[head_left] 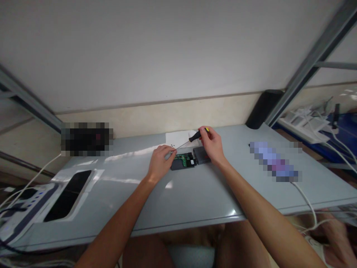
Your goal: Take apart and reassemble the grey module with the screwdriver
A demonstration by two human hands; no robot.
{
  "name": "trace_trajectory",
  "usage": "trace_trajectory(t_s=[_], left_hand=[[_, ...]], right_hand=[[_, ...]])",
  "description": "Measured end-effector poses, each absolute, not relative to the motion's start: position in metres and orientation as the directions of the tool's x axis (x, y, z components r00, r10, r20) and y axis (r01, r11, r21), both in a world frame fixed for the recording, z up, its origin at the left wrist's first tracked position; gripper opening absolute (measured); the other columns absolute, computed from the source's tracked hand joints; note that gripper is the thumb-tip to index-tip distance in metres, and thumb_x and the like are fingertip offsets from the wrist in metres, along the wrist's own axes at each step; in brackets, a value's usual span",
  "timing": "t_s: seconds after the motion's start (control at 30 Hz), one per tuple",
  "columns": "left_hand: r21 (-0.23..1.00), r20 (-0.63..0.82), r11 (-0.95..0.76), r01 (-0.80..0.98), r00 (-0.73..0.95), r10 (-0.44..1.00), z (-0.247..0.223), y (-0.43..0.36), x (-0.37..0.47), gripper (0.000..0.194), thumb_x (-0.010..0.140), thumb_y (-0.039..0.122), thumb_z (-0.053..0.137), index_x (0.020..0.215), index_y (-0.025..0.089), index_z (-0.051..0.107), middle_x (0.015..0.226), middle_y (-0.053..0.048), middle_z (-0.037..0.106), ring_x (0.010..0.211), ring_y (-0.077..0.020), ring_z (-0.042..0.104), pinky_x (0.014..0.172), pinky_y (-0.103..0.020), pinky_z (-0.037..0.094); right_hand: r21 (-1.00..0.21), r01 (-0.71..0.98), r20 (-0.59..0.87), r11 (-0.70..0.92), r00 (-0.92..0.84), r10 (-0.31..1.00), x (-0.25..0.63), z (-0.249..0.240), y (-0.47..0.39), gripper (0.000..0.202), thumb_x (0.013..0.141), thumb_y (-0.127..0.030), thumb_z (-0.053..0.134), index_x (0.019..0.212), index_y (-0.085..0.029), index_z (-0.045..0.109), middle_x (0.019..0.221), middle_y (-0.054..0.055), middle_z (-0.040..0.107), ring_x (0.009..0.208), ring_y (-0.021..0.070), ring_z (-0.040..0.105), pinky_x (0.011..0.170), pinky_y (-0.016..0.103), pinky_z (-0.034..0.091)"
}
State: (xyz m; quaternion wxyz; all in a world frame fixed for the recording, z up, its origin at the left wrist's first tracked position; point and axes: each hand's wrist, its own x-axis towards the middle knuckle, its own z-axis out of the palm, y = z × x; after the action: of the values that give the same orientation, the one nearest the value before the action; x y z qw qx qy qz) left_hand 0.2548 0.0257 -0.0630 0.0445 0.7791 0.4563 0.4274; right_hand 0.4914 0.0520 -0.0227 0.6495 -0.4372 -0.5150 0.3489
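Observation:
In my right hand point(212, 143) is a screwdriver point(195, 136) with a black and yellow handle, its thin shaft slanting down to the left. The fingers of my left hand point(161, 160) are pinched together at the tip of that shaft; whatever is between them is too small to make out. Below the shaft, on the table, lies an opened dark grey device with a green circuit board point(184, 159) showing. A dark grey case part point(201, 155) sits against its right side, partly covered by my right hand. Several tiny dark pieces point(172, 145), like screws, rest on a white sheet point(178, 137) behind.
A phone point(71, 193) and a white power strip point(30, 212) with cables are on the left of the grey table point(195, 204). A black cylinder point(263, 109) leans at the back right. Blurred-out items point(275, 162) lie right and back left. A wall point(156, 115) stands behind.

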Motion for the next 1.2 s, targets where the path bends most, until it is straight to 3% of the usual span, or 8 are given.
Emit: trace_trajectory(t_s=[0.53, 0.73, 0.9, 1.2], left_hand=[[0.490, 0.606, -0.576, 0.655, 0.218, 0.765, -0.0632, 0.0259, 0.2538, 0.011, 0.103, 0.027, 0.070, 0.098, 0.024, 0.079, 0.102, -0.006, 0.080, 0.102, -0.0255, 0.072, 0.094, -0.042, 0.055], [0.554, 0.521, -0.493, 0.671, 0.182, 0.834, -0.0667, 0.0276, 0.2516, 0.021, 0.104, 0.031, 0.068, 0.121, 0.024, 0.076, 0.113, -0.007, 0.080, 0.108, -0.0264, 0.072, 0.103, -0.045, 0.055], [0.514, 0.494, -0.488, 0.705, 0.222, 0.840, -0.0674, 0.0283, 0.2513, 0.026, 0.108, 0.022, 0.052, 0.097, 0.022, 0.076, 0.104, -0.007, 0.079, 0.104, -0.0263, 0.071, 0.101, -0.045, 0.054], [0.454, 0.467, -0.497, 0.739, 0.278, 0.840, -0.0607, 0.0244, 0.2540, 0.028, 0.107, 0.022, 0.051, 0.093, 0.022, 0.076, 0.100, -0.006, 0.080, 0.100, -0.0264, 0.070, 0.098, -0.045, 0.053]], right_hand=[[-0.911, -0.003, 0.403, 0.411, 0.192, 0.895, 0.4904, -0.0230, 0.0513, 0.051, 0.091, -0.071, 0.071, 0.100, -0.021, 0.073, 0.078, -0.001, 0.061, 0.068, 0.0148, 0.052, 0.061, 0.027, 0.039], [-0.886, 0.081, 0.463, 0.456, 0.183, 0.867, 0.4887, -0.0264, 0.0493, 0.045, 0.095, -0.067, 0.070, 0.099, -0.022, 0.072, 0.075, -0.002, 0.056, 0.063, 0.0138, 0.045, 0.058, 0.028, 0.035], [-0.870, 0.172, 0.484, 0.462, 0.117, 0.867, 0.4869, -0.0302, 0.0466, 0.041, 0.097, -0.063, 0.069, 0.101, -0.023, 0.073, 0.078, -0.001, 0.058, 0.064, 0.0139, 0.045, 0.061, 0.028, 0.037], [-0.877, 0.192, 0.464, 0.441, 0.093, 0.881, 0.4861, -0.0293, 0.0439, 0.043, 0.096, -0.065, 0.068, 0.101, -0.022, 0.073, 0.075, -0.002, 0.055, 0.062, 0.0134, 0.043, 0.058, 0.027, 0.035]])
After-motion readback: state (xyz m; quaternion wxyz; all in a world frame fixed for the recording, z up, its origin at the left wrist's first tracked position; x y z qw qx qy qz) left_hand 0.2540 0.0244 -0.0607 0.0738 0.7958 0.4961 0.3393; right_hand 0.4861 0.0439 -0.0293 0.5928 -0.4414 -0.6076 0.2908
